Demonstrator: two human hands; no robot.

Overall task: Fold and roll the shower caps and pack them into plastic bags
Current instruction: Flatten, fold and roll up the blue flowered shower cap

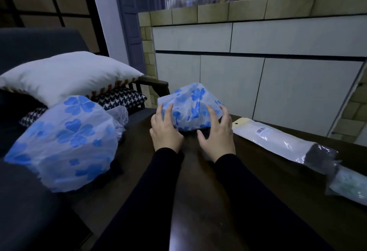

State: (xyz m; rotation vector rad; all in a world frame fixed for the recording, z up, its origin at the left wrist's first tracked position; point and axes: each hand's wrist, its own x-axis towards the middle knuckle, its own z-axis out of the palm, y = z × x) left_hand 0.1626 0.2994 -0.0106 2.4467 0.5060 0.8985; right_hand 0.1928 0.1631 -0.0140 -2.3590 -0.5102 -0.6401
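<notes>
Your left hand (165, 131) and your right hand (217, 138) are both on the shower cap (191, 107), which stands puffed up on the dark table (258, 181) in front of you. The fingers of each hand are spread and almost straight, and they press on the cap's sides; they do not pinch it. A second shower cap (63, 143) lies at the left edge of the table, well apart. At your right a plastic bag (278, 143) lies flat on the table. A white pillow (67, 74) rests on the sofa behind.
</notes>
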